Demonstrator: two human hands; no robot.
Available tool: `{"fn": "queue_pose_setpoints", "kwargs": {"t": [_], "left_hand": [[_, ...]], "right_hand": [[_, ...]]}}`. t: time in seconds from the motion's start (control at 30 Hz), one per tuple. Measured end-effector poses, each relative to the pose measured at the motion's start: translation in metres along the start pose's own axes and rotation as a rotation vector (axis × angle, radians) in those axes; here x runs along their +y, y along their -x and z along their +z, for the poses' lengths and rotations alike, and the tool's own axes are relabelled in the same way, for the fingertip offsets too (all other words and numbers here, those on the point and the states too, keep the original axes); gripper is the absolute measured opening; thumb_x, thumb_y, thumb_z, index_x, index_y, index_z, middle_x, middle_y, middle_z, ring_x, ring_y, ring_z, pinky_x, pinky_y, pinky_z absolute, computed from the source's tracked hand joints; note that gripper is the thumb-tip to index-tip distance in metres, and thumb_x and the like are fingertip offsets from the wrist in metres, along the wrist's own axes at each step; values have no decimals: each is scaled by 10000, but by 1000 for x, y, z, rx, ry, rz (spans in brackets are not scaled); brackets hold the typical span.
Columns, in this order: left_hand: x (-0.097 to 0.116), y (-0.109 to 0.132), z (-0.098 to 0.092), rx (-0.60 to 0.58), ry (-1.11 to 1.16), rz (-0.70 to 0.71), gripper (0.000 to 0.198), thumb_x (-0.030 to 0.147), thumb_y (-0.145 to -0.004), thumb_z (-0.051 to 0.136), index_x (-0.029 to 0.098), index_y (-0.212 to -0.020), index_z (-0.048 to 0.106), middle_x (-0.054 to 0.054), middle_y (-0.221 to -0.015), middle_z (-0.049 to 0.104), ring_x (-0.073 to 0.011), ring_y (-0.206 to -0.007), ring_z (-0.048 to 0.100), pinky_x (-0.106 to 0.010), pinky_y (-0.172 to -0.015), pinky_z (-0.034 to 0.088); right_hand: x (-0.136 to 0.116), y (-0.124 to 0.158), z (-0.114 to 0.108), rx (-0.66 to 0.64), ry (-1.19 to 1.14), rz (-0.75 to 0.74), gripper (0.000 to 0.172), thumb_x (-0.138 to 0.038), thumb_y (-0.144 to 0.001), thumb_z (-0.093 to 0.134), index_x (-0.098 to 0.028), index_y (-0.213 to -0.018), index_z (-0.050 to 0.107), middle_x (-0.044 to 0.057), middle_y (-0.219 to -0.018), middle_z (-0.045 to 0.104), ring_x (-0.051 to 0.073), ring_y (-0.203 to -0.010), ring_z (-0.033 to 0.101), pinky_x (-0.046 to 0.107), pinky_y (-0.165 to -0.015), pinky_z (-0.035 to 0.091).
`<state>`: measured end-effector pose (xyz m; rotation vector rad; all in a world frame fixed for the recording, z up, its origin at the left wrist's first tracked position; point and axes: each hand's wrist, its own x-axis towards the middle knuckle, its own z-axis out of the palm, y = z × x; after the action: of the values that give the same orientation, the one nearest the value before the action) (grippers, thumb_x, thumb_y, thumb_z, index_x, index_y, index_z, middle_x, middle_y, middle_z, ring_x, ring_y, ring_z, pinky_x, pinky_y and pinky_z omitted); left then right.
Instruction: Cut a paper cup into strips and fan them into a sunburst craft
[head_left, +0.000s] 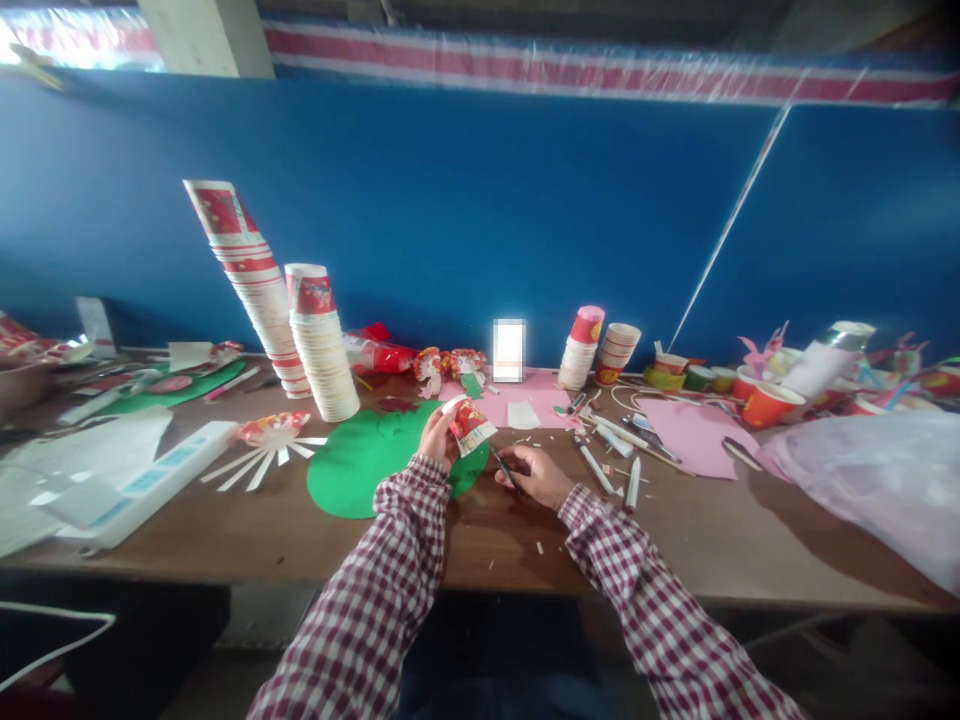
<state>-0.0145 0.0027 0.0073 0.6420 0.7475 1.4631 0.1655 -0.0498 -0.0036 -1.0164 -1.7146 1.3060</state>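
My left hand [438,437] grips a red and white paper cup [472,424] tilted over the right part of a green paper sheet [349,480]. In my right hand [541,478] is a pair of scissors [506,468], its tip at the lower right edge of the cup. Whether the blades are parted is too small to tell. Small white scraps [540,548] lie on the brown table [480,560] below my right hand. To the left rests a cup cut into spread white strips [266,450].
Two tall stacks of paper cups, one leaning [251,270] and one shorter [321,345], stand at the back left. A white power strip [161,480] lies left. Markers [634,483], pink paper [690,435] and a plastic bag [877,480] are on the right.
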Motion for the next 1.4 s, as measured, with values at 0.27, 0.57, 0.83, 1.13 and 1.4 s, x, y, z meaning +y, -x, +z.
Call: {"fn": "queue_pose_setpoints", "kwargs": {"t": [0.27,0.57,0.83,1.13,1.4], "left_hand": [[0,0,0,9,-12,-2,266,271,-719,629,155,-953,580,-49,-770,662,-166,-627,634,-311,-583,536],[0,-1,0,10,-12,-4,270,272,-718,627,161,-960,579,-46,-774,660,-164,-636,634,-308,-595,537],[-2,-1,-1,6,-1,-1,215,260,-714,630,167,-902,583,-34,-757,655,-155,-616,627,-310,-597,539],[0,0,1,16,15,0,217,253,-730,614,159,-921,575,-36,-749,658,-152,-607,628,-294,-577,534],[2,2,6,40,62,15,133,236,-784,548,146,-877,576,-42,-742,655,-156,-619,620,-320,-624,523]], "right_hand": [[2,0,0,0,2,-4,414,-383,-665,671,-137,-979,558,70,-789,673,153,-655,625,267,-591,498],[-2,1,0,-3,-8,0,395,-371,-674,664,-138,-975,558,72,-789,675,160,-665,628,270,-593,496],[-3,2,0,-4,-8,4,403,-375,-674,665,-136,-977,552,77,-786,677,153,-647,622,276,-599,497],[-4,1,1,-12,-27,4,374,-373,-673,668,-134,-936,553,67,-761,667,144,-637,611,253,-569,479],[-5,2,0,-6,-4,6,384,-381,-671,668,-133,-943,560,63,-756,666,139,-621,599,245,-554,462]]}}
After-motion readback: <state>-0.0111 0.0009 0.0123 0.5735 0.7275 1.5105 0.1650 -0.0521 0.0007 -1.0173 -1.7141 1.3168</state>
